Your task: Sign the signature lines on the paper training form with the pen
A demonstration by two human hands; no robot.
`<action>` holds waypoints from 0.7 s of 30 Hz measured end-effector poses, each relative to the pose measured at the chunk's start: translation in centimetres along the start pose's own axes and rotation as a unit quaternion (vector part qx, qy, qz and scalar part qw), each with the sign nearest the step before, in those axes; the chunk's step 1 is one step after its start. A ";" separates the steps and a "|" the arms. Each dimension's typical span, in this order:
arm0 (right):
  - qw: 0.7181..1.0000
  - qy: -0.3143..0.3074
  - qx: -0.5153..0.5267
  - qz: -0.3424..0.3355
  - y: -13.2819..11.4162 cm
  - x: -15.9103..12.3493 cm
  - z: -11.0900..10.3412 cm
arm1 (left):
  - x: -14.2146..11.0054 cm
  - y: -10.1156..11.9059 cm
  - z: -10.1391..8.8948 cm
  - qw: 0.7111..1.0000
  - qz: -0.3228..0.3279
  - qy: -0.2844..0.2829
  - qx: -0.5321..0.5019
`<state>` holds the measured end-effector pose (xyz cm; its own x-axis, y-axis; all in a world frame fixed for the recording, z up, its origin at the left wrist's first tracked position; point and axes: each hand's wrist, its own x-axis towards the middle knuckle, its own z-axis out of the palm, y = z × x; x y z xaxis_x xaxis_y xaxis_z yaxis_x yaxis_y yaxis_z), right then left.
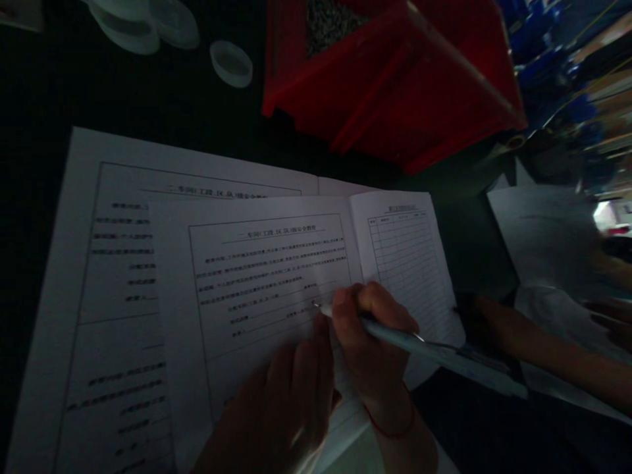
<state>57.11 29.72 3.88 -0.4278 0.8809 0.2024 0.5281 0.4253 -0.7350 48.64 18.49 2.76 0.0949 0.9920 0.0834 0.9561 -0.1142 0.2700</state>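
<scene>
Two open booklets (266, 240) overlap on a dark table (148, 99), a red bin (424, 92) of small greyish pieces (330, 26) beyond them; the room at right blurs. The person's right hand (378, 362) pinches a pen (439, 352) over the upper page; the left hand (291, 388) rests there, fingers outstretched.

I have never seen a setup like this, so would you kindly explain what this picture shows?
There is no machine here: the single view comes from a camera worn on a person's head, looking down at their own bare hands. The right hand holds a pen, tip at a page of the upper booklet; the left hand rests on that booklet. Another booklet lies partly underneath. Beyond, on the dark table, are a red bin holding small grey pieces and some pale round caps. The arm at right is another person's.
</scene>
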 end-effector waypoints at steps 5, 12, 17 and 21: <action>1.000 -0.006 -0.016 -0.008 0.0 0.1 0.0 | 0.0 0.1 -0.2 1.000 -0.009 0.013 -0.006; 1.000 0.002 -0.003 0.013 -0.1 0.0 -0.1 | 0.0 0.0 -0.2 1.000 -0.005 -0.002 0.010; 1.000 0.003 -0.031 0.002 0.1 -0.1 0.0 | 0.1 -0.2 -0.4 1.000 -0.015 0.018 0.008; 1.000 0.005 -0.009 0.006 0.1 0.1 0.0 | 0.1 -0.2 -0.5 1.000 0.002 0.003 0.003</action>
<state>57.12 29.86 3.85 -0.4137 0.8883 0.1996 0.5468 0.4177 -0.7256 48.27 18.57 3.21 0.0968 0.9912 0.0907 0.9574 -0.1176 0.2636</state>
